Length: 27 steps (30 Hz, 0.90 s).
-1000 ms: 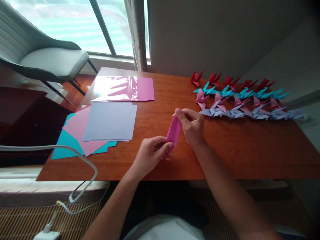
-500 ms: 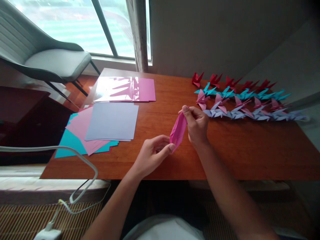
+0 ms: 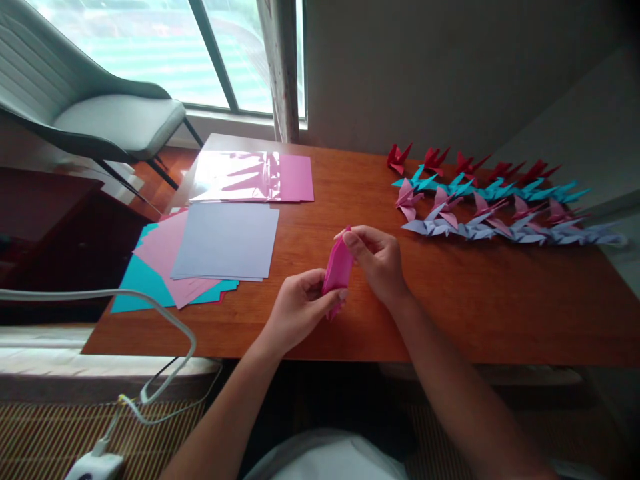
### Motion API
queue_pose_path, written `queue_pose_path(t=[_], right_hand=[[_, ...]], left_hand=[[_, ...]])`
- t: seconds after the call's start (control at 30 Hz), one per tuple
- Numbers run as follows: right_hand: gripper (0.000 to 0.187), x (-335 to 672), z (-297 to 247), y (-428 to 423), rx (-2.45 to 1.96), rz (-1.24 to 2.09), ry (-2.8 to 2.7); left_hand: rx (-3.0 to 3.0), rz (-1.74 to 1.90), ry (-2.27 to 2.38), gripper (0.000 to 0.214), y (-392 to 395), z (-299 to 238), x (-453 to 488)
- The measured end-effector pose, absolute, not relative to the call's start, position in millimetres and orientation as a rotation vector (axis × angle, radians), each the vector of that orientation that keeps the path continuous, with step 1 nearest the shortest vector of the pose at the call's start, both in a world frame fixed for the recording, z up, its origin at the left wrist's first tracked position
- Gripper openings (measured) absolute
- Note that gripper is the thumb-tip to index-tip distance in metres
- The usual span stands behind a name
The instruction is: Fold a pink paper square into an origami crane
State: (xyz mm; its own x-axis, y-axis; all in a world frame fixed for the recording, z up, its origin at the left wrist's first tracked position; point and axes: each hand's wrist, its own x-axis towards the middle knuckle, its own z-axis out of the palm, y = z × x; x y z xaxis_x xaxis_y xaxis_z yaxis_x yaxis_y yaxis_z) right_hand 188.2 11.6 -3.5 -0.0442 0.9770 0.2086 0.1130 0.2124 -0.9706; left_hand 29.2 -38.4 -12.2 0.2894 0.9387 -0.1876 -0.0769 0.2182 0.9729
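A folded magenta sheet of origami paper [image 3: 339, 268] is held in the air over the front half of the wooden table [image 3: 320, 337]. Its shape is narrow and pointed at the top. My left hand [image 3: 303, 307] grips the lower part, with the thumb across the front and the other fingers behind. At the upper tip, my right hand [image 3: 377, 260] pinches the paper between thumb and fingers. The fingers partly cover the folds at both ends.
Rows of folded paper cranes in red [image 3: 435, 160], turquoise [image 3: 463, 187], pink [image 3: 445, 205] and lavender [image 3: 473, 230] stand at the right. Loose coloured sheets [image 3: 225, 241] and a clear-wrapped pink paper pack [image 3: 296, 179] lie left. A white cable [image 3: 165, 303] crosses the left corner.
My right hand has come down and left, nearer my left hand. The magenta paper now looks shorter and flatter, its upper end lower than before.
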Motion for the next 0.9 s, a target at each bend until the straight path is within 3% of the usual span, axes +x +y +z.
queue_pose_path(t=[0.13, 0.63, 0.9], right_hand=[[0.037, 188.1, -6.5, 12.5, -1.084, 1.106, -1.507], [0.038, 190.5, -5.8, 11.9, -1.228, 0.71, -1.367], [0.036, 190.8, -3.8, 12.3, -1.197, 0.856, -1.309]], left_hand=[[1.035, 0.963, 1.025, 0.029, -37.4, -7.5, 28.9], [1.038, 0.893, 1.034, 0.028, -37.4, -8.5, 28.9], [1.04, 0.91, 0.995, 0.028, -39.8, -10.2, 28.0]])
